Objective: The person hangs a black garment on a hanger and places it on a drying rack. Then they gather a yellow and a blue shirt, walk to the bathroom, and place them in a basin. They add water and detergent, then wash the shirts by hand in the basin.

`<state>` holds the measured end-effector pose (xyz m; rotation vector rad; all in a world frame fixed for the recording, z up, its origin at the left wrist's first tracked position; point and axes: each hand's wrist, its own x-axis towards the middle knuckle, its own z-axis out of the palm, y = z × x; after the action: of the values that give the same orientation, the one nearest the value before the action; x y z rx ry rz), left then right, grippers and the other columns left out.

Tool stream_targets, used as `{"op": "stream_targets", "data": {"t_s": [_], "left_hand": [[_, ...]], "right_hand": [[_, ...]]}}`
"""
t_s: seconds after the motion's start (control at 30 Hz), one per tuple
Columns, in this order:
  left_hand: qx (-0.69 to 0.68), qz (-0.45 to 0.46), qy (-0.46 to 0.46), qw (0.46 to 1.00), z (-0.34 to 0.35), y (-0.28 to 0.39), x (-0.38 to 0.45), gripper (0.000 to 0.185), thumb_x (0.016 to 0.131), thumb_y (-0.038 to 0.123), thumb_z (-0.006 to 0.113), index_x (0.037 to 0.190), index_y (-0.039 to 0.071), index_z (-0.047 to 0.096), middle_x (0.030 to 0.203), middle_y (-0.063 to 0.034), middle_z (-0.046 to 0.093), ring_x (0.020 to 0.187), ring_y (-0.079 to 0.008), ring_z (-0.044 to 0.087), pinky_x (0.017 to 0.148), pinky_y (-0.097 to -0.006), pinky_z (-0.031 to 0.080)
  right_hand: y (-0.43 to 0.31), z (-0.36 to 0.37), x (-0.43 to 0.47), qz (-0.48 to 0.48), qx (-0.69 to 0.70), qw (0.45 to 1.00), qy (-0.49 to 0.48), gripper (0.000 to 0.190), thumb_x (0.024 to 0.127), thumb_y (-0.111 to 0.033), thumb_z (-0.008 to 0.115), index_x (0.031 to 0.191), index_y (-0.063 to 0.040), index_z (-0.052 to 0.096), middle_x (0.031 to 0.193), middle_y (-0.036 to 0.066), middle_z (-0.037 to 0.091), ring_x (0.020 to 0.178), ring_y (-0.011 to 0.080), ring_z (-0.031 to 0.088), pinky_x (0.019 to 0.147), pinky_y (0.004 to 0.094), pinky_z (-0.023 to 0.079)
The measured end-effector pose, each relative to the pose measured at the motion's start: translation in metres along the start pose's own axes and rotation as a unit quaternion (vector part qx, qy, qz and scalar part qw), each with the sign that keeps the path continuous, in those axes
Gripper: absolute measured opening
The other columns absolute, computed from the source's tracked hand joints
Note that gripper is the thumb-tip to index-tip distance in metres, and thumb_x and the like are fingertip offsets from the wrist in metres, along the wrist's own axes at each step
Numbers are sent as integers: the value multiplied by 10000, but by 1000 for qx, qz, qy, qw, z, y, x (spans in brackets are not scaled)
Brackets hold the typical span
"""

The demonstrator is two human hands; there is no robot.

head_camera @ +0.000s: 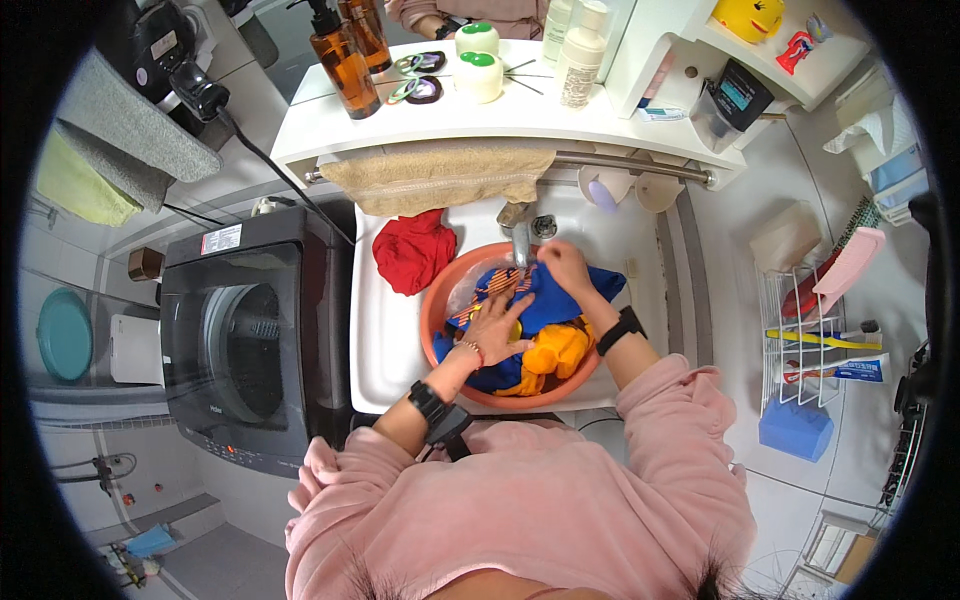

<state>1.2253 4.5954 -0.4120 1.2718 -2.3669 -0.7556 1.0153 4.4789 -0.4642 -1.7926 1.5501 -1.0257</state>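
Note:
An orange plastic basin [433,330] stands in the white sink [386,345] under a metal faucet [520,244]. It holds a blue garment [559,294] with an orange striped part and a yellow-orange cloth [556,351]. My left hand [496,326] lies on the clothes with its fingers spread, holding nothing that shows. My right hand [564,266] is curled at the basin's far rim, just right of the faucet, near the blue garment; whether it grips anything is hidden. A wet red cloth [415,251] lies on the sink at the left, beside the basin.
A tan towel [442,180] hangs on a metal rail above the sink. Behind it, a white shelf [420,129] carries an amber pump bottle [346,71] and other toiletries. A washing machine [232,352] stands left. A wire rack [799,337] with brushes and toothpaste is at right.

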Motion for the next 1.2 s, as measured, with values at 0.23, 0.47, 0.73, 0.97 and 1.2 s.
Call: {"op": "stream_targets", "data": {"t_s": [0.23, 0.47, 0.73, 0.97, 1.2], "left_hand": [[3, -138, -331, 933, 35, -6, 36, 935, 730, 563, 703, 1463, 104, 348, 1477, -269, 347, 1352, -447, 354, 1116, -509, 295], [37, -92, -287, 953, 42, -2, 25, 732, 733, 379, 707, 1362, 68, 498, 1204, -226, 621, 1104, -390, 595, 952, -434, 482], [28, -93, -313, 945, 41, -4, 16, 722, 739, 405, 688, 1362, 90, 504, 1208, -218, 622, 1101, -381, 600, 951, -432, 483], [14, -82, -325, 942, 45, -3, 18, 723, 748, 447, 666, 1357, 89, 511, 1192, -223, 629, 1095, -387, 600, 951, -428, 482], [-47, -110, -358, 926, 43, -11, 20, 837, 703, 458, 733, 1370, 53, 433, 1162, -269, 618, 1094, -406, 588, 946, -421, 467]], "right_hand": [[-64, 16, 45, 251, 281, 926, 32, 210, 949, -193, 552, 1001, 0, 614, 892, 116, 682, 786, 208, 663, 673, 302, 535], [-79, 36, 53, 307, 569, 751, -132, 269, 966, -241, 596, 1042, 16, 617, 922, 77, 653, 806, 145, 626, 669, 237, 505], [-49, -18, 63, 353, 471, 767, -256, 260, 963, -222, 579, 979, 30, 640, 724, 13, 540, 607, 104, 474, 522, 224, 374], [0, -5, 30, 259, 381, 885, -60, 338, 996, -267, 432, 846, -31, 621, 658, 49, 511, 588, 193, 501, 574, 328, 452], [51, 65, -61, 85, -285, 898, -325, 760, 894, -645, 426, 1452, -131, 375, 1492, 240, 351, 1393, 463, 248, 1120, 557, 190]]}}
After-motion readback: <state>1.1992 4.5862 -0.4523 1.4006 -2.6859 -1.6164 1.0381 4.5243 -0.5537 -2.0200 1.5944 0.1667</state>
